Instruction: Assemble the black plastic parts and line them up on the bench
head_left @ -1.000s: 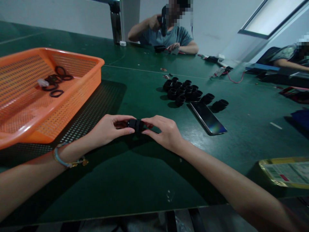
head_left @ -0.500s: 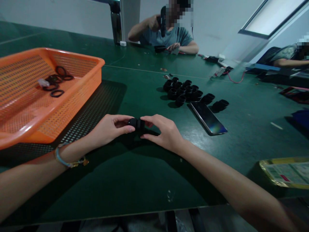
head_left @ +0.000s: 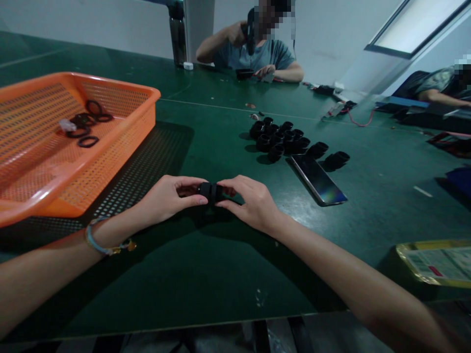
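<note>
A small black cylindrical part (head_left: 210,190) is held just above the green table (head_left: 206,264), between both hands. My left hand (head_left: 167,198) pinches its left end with thumb and fingers. My right hand (head_left: 252,202) grips its right end, fingers curled over it. A cluster of several like black cylindrical parts (head_left: 279,139) stands further back on the table, right of centre. An orange mesh basket (head_left: 121,142) to the left holds a few black rings (head_left: 86,125) and a small white piece (head_left: 65,126).
A phone (head_left: 316,179) lies face up right of my hands, near two more black parts (head_left: 329,154). A yellow-rimmed tray (head_left: 434,262) sits at the right edge. One person works across the table (head_left: 257,54), another at far right (head_left: 441,86). Cables and tools lie at the back right.
My hands stay on the black part; the right fingers have shifted slightly around its end, as if turning it. Nothing else has moved.
</note>
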Demonstrator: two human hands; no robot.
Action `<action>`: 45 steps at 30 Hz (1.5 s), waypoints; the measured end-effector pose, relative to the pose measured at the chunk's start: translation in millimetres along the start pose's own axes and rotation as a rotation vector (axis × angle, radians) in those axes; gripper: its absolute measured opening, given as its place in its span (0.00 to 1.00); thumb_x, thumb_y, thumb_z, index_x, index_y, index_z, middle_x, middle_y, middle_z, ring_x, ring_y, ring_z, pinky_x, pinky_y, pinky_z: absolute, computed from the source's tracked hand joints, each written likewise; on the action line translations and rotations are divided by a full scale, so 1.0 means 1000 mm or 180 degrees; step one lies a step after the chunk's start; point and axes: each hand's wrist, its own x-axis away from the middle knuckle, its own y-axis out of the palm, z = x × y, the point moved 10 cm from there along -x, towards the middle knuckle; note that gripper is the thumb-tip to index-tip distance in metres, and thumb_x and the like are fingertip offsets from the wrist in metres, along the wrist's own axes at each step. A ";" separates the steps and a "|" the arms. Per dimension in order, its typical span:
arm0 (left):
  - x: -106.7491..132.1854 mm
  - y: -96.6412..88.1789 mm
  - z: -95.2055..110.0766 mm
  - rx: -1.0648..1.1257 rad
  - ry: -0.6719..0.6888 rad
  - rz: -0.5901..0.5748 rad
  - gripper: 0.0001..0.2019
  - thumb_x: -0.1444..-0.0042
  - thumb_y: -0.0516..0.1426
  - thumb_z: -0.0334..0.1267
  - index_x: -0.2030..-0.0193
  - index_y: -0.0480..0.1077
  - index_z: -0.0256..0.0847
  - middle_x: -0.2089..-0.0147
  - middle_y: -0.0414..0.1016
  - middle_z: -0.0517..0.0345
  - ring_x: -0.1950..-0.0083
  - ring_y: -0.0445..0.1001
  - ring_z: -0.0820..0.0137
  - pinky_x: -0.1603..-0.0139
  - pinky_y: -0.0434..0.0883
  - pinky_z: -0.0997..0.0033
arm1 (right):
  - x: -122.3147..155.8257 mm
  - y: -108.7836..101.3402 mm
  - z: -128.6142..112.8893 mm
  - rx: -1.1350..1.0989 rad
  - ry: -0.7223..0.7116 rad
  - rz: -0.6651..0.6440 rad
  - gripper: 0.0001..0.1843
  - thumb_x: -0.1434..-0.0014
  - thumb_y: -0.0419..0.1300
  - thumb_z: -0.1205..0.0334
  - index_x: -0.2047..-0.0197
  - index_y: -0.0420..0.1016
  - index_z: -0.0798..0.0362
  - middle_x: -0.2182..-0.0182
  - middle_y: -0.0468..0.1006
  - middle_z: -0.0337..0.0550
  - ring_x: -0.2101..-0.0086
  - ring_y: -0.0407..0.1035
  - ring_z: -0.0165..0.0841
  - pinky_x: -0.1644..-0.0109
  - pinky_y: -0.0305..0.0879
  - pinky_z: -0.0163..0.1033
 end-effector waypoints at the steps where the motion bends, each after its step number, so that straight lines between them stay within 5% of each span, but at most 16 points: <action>1: 0.001 0.000 0.001 -0.0033 0.0022 0.0000 0.23 0.60 0.63 0.45 0.56 0.76 0.37 0.62 0.81 0.54 0.60 0.78 0.61 0.56 0.74 0.64 | 0.000 0.001 0.000 0.0002 0.0014 -0.0025 0.11 0.43 0.60 0.62 0.58 0.71 0.59 0.66 0.78 0.48 0.67 0.72 0.34 0.63 0.71 0.39; 7: 0.005 -0.004 0.016 -0.0512 0.0400 0.0199 0.22 0.56 0.60 0.48 0.57 0.76 0.36 0.59 0.80 0.52 0.61 0.77 0.62 0.59 0.74 0.68 | -0.001 0.004 0.005 -0.0064 0.0211 -0.0129 0.11 0.42 0.58 0.62 0.57 0.70 0.58 0.60 0.77 0.51 0.60 0.71 0.36 0.58 0.72 0.43; 12: 0.006 -0.003 0.020 -0.0786 0.0468 0.0228 0.23 0.52 0.56 0.51 0.57 0.75 0.35 0.61 0.80 0.52 0.63 0.77 0.62 0.62 0.74 0.68 | -0.003 -0.004 0.010 0.0217 0.0323 0.0071 0.12 0.47 0.63 0.57 0.61 0.72 0.54 0.44 0.66 0.53 0.43 0.56 0.47 0.48 0.66 0.53; 21: 0.003 -0.002 0.016 -0.0539 0.0432 0.0159 0.21 0.53 0.57 0.49 0.56 0.75 0.36 0.61 0.81 0.55 0.61 0.77 0.63 0.60 0.74 0.68 | -0.002 0.002 0.006 -0.0436 0.0228 -0.0041 0.17 0.45 0.61 0.64 0.51 0.67 0.55 0.58 0.75 0.47 0.58 0.71 0.34 0.56 0.71 0.40; 45: 0.005 0.002 0.014 -0.0057 0.0458 0.0128 0.21 0.57 0.62 0.46 0.58 0.77 0.36 0.62 0.81 0.53 0.63 0.77 0.63 0.61 0.74 0.68 | 0.001 -0.002 -0.018 0.0496 -0.0499 0.0118 0.17 0.38 0.53 0.58 0.55 0.69 0.65 0.65 0.78 0.53 0.67 0.71 0.36 0.63 0.70 0.40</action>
